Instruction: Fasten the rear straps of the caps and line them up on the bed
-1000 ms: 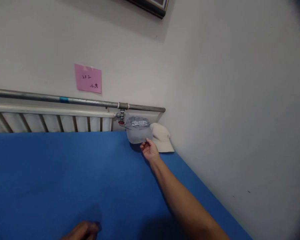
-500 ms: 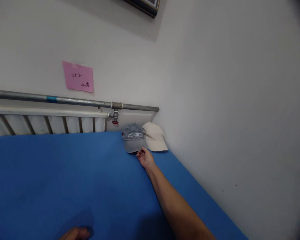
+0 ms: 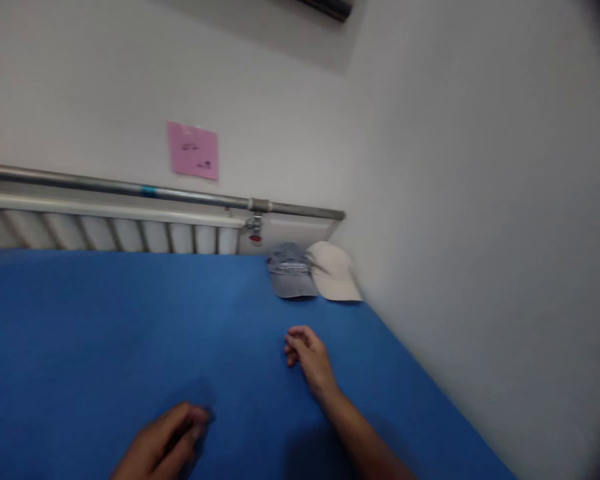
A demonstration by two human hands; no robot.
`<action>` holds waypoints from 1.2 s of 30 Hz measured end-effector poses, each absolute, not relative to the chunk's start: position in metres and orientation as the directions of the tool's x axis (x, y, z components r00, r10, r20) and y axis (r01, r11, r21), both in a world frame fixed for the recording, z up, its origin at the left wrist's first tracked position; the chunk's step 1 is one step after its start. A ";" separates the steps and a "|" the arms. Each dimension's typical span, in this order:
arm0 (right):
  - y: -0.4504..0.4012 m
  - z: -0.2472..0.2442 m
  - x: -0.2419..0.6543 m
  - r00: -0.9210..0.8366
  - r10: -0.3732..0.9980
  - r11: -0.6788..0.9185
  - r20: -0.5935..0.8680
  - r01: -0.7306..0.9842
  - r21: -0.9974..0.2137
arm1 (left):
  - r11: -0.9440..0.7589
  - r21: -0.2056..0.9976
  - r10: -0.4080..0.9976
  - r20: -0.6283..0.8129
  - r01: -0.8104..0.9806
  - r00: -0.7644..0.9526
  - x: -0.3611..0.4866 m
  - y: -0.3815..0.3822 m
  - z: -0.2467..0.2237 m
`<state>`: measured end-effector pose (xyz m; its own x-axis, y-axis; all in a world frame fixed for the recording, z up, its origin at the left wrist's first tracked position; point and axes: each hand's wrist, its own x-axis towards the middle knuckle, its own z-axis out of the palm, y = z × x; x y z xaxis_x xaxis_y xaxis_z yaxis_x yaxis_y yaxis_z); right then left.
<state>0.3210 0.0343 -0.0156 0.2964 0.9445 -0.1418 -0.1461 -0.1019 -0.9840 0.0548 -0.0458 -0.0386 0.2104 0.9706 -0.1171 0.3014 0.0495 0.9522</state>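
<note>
My right hand (image 3: 307, 357) hovers over the blue surface (image 3: 240, 353), short of two baseball caps. Its fingers are loosely bent, with nothing seen in them. Close by, the grey-blue cap (image 3: 293, 285) with white lettering lies brim forward. A cream cap (image 3: 334, 273) sits against its right side, by the wall. Lower in view, my left hand (image 3: 167, 443) is blurred, its fingers loosely curled and a little apart from the thumb. Beside its fingertips is a dark patch, perhaps shadow; no held thing can be made out.
Behind the blue surface run a white radiator (image 3: 130, 233) and a metal pipe (image 3: 200, 197) with a red-handled valve (image 3: 255, 237). A pink note (image 3: 194, 152) is stuck to the back wall. The right wall (image 3: 470, 233) borders the surface.
My right hand has drawn back from the grey-blue cap's brim, leaving the cap lying there. My left hand has come further into view. The whole view has shifted slightly left.
</note>
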 end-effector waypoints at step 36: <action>0.026 -0.010 0.303 -0.119 0.961 0.265 0.249 0.650 -0.712 | -0.287 0.841 0.671 -0.166 -0.460 -0.723 -0.093 -0.015 0.027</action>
<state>0.3027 0.0258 -0.0100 -0.1186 0.9612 0.2490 0.6500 0.2647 -0.7124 -0.0933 -0.0150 0.0265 -0.7229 0.6707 -0.1663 -0.4596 -0.2869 0.8405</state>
